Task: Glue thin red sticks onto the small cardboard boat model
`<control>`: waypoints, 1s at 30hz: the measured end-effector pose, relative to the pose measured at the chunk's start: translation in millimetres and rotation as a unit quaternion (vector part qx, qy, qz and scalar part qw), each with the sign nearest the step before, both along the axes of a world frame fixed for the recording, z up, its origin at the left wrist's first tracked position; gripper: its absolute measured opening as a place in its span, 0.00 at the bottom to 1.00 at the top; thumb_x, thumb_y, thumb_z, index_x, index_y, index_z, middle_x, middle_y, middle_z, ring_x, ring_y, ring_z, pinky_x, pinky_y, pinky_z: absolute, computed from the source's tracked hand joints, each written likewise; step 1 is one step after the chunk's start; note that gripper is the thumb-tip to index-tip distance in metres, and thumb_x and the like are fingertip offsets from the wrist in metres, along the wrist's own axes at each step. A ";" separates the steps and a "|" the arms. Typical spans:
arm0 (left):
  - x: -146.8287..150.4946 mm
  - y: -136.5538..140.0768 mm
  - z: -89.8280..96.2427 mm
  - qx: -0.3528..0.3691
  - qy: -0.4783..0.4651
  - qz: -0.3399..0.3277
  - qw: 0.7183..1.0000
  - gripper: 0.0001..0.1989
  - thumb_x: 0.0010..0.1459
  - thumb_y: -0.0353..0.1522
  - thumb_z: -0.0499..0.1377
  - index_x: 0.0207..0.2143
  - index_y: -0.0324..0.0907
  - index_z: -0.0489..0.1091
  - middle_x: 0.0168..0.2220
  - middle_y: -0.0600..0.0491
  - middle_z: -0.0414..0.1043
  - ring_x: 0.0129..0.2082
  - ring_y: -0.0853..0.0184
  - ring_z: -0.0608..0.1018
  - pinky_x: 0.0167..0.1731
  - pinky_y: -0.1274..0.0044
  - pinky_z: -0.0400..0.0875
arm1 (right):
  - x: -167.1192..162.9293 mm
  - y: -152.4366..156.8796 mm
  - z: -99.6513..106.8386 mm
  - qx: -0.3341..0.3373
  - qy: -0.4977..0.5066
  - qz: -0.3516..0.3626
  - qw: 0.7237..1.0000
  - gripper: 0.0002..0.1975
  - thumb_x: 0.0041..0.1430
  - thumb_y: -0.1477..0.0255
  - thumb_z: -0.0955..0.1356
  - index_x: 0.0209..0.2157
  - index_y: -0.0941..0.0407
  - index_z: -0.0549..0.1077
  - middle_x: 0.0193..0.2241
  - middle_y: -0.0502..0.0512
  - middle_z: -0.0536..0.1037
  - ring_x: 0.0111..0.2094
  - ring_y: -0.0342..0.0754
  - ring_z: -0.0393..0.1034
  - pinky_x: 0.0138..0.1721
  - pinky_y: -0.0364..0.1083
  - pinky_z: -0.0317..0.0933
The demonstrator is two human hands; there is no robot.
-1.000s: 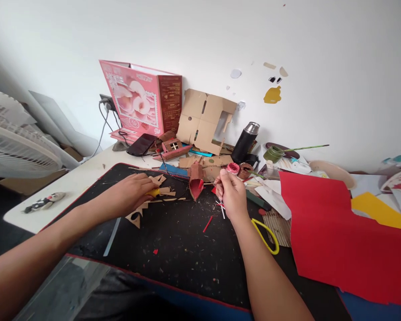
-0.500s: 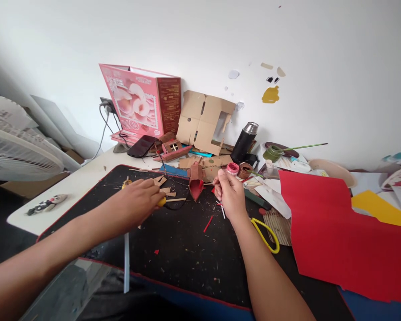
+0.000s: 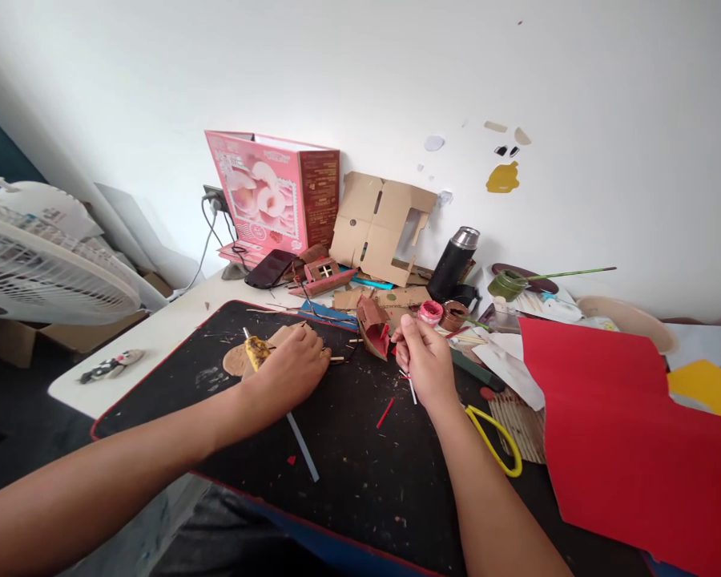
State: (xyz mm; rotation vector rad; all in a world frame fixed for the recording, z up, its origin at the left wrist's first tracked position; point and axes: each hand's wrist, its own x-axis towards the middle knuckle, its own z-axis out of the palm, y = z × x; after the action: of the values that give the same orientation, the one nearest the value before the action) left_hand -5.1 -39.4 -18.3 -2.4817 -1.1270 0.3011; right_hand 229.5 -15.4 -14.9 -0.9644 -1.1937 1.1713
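My left hand (image 3: 297, 361) is closed over a yellow hot glue gun (image 3: 257, 349) low on the black mat, its nozzle pointing away to the left. The handle is hidden under my fingers, and a long pale glue stick (image 3: 304, 449) trails out behind. My right hand (image 3: 424, 357) is pinched, with a thin red strip (image 3: 385, 330) at its fingertips. That strip is at the open end of a small brown cardboard model with a red inside (image 3: 372, 324). Another red strip (image 3: 385, 413) lies on the mat.
Yellow-handled scissors (image 3: 498, 441) and a large red sheet (image 3: 625, 425) lie right of my right arm. Paint jars (image 3: 431, 312), a black flask (image 3: 453, 260) and flattened cardboard (image 3: 378, 224) stand at the back. A phone (image 3: 270, 268) lies by the pink box (image 3: 270, 192).
My left hand has moved right and lowered with the glue gun; the glue stick now slants across the mat. The cardboard model has tilted. My view has shifted slightly left.
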 end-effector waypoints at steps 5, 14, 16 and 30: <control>-22.9 5.7 0.1 0.014 0.000 0.030 0.999 0.13 0.66 0.21 0.56 0.46 0.34 0.80 0.42 0.36 0.82 0.41 0.51 0.80 0.37 0.65 0.65 | -0.6 -0.9 1.0 -0.003 -0.005 0.007 1.000 0.31 0.59 0.40 0.73 0.26 0.55 0.73 0.15 0.43 0.62 0.14 0.39 0.55 0.16 0.40 0.48; -83.5 32.2 6.1 0.030 -0.003 0.109 0.994 0.09 0.62 0.20 0.60 0.39 0.34 0.81 0.37 0.36 0.82 0.41 0.45 0.81 0.38 0.64 0.66 | -0.5 0.7 -3.7 -0.003 -0.021 0.020 1.000 0.31 0.60 0.39 0.72 0.27 0.55 0.73 0.15 0.42 0.62 0.15 0.39 0.55 0.17 0.40 0.49; -88.0 31.5 12.0 0.032 -0.004 0.115 0.993 0.13 0.63 0.19 0.58 0.43 0.36 0.81 0.38 0.38 0.82 0.41 0.48 0.81 0.40 0.65 0.65 | -0.4 0.9 -5.2 -0.001 -0.026 0.023 0.999 0.31 0.61 0.40 0.72 0.27 0.55 0.73 0.15 0.43 0.62 0.15 0.39 0.55 0.17 0.41 0.49; -35.5 -18.1 6.2 -0.076 -0.037 -0.007 0.996 0.12 0.67 0.29 0.62 0.52 0.44 0.80 0.42 0.45 0.81 0.43 0.55 0.79 0.42 0.67 0.67 | -0.5 0.3 -7.9 0.015 -0.070 0.028 0.997 0.30 0.65 0.41 0.69 0.29 0.55 0.74 0.15 0.43 0.63 0.16 0.40 0.56 0.18 0.42 0.50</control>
State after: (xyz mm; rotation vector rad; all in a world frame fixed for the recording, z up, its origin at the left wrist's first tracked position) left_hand -40.6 -57.5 -12.0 -2.6516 -1.1548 0.3044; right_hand 229.0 -15.2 -22.8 -1.0099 -1.3531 1.1418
